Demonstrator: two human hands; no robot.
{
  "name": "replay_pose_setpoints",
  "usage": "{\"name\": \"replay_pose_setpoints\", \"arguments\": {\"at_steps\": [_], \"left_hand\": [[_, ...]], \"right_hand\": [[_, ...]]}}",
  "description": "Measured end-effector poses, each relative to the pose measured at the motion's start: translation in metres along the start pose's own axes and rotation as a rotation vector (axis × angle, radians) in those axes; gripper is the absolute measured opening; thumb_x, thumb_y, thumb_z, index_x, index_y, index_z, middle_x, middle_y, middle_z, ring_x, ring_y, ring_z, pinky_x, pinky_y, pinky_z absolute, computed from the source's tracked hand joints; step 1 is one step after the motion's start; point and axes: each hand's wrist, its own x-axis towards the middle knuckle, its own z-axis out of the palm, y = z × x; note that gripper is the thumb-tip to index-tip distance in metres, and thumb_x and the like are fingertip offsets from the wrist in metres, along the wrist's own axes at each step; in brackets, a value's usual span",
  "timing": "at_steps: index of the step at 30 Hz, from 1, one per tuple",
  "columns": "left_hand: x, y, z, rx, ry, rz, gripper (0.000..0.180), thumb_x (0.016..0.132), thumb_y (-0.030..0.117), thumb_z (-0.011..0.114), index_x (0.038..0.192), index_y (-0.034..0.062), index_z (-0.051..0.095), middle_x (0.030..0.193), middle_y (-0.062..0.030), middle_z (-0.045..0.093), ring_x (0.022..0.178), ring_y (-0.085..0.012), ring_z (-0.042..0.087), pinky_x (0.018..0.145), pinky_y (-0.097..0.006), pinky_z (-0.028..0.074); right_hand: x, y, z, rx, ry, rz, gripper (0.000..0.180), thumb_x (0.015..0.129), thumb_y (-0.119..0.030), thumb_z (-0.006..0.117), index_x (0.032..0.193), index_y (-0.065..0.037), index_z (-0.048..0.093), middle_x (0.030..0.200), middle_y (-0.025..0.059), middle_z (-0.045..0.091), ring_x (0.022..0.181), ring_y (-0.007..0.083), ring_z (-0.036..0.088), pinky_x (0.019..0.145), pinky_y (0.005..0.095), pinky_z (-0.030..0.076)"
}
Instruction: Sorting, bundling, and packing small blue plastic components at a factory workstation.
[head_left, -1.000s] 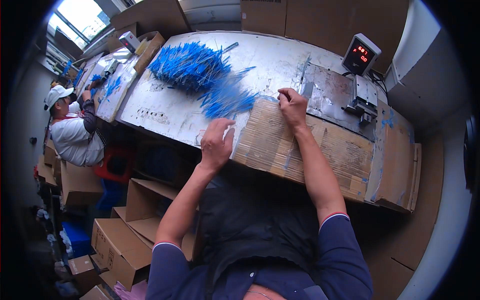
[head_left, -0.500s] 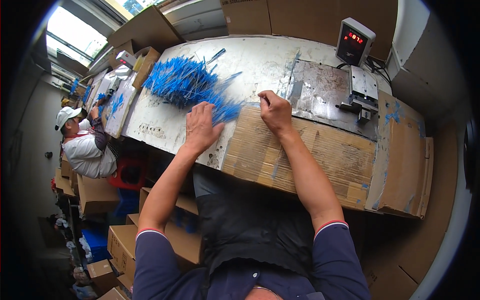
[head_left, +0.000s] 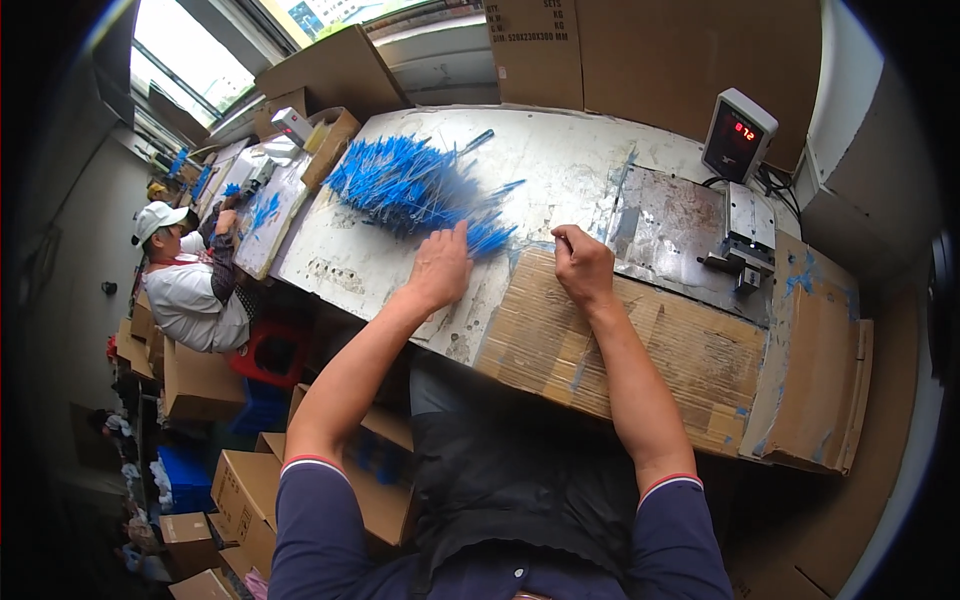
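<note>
Head view: the person's left hand [head_left: 442,265] is at the near edge of a heap of thin blue strands [head_left: 395,180], which lies at its 11 o'clock on the pale worktable [head_left: 335,245]. Its fingers are loosely bent toward the strands; whether they pinch any, I cannot tell. At 3 o'clock from it, the right hand [head_left: 583,265] is curled in, thumb pressed against the forefinger (anything thin caught between them would be hard to make out). A tape-patched cardboard sheet [head_left: 650,365] lies at this hand's 5 o'clock, under the forearm. At its 2 o'clock is a scuffed metal plate [head_left: 665,215] with a steel fixture [head_left: 750,235] at the plate's 3 o'clock; a display box [head_left: 740,135] with red digits stands at 12 o'clock from the fixture. A slim tool [head_left: 478,140] lies at the heap's 2 o'clock. Far off at the left hand's 9 o'clock, a co-worker in a white cap [head_left: 160,218] sits at another bench [head_left: 270,235].
</note>
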Motion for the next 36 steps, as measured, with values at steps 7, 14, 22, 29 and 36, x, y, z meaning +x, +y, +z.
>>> {"name": "replay_pose_setpoints", "arguments": {"at_steps": [7,14,22,29,36], "left_hand": [[0.013,0.012,-0.016,-0.016,-0.148,-0.081,0.059,0.088,0.033,0.074,0.128,-0.0051,0.054,0.116,-0.0216,0.062,0.116,-0.0375,0.057,0.101,-0.045,0.046],[0.025,-0.009,-0.006,-0.033,-0.22,-0.011,0.057,0.089,0.031,0.073,0.128,-0.0038,0.051,0.117,-0.0231,0.061,0.119,-0.0392,0.058,0.101,-0.046,0.047],[0.014,0.0,-0.014,-0.032,-0.186,-0.044,0.054,0.084,0.029,0.076,0.123,-0.0016,0.054,0.12,-0.0204,0.057,0.117,-0.0385,0.057,0.098,-0.047,0.047],[0.014,0.002,-0.013,0.075,-0.129,0.028,0.042,0.084,0.022,0.073,0.114,0.0003,0.055,0.11,-0.0183,0.059,0.108,-0.0356,0.058,0.09,-0.046,0.046],[0.002,0.016,0.003,-0.04,0.095,-0.023,0.034,0.081,0.004,0.062,0.114,-0.0004,0.057,0.105,-0.0187,0.061,0.107,-0.0369,0.06,0.086,-0.048,0.047]], "right_hand": [[-0.003,-0.007,0.005,-0.078,-0.165,-0.111,0.013,0.084,-0.01,0.071,0.096,-0.008,0.071,0.093,0.011,0.072,0.09,0.0311,0.069,0.078,0.0421,0.056],[-0.006,-0.008,0.007,-0.072,-0.177,-0.103,0.011,0.083,-0.01,0.071,0.095,-0.008,0.071,0.092,0.0108,0.072,0.091,0.031,0.069,0.078,0.042,0.056],[-0.007,-0.009,0.01,-0.109,-0.169,-0.09,0.009,0.084,-0.011,0.072,0.093,-0.008,0.071,0.092,0.0102,0.073,0.09,0.0308,0.068,0.078,0.0419,0.055],[-0.007,-0.01,0.012,-0.102,-0.18,-0.088,0.008,0.084,-0.012,0.072,0.092,-0.008,0.071,0.091,0.0095,0.072,0.089,0.0306,0.068,0.078,0.0419,0.055],[-0.008,-0.008,0.011,-0.135,-0.157,-0.084,0.01,0.084,-0.013,0.072,0.093,-0.008,0.071,0.091,0.0098,0.072,0.09,0.0307,0.067,0.08,0.0418,0.054]]}}
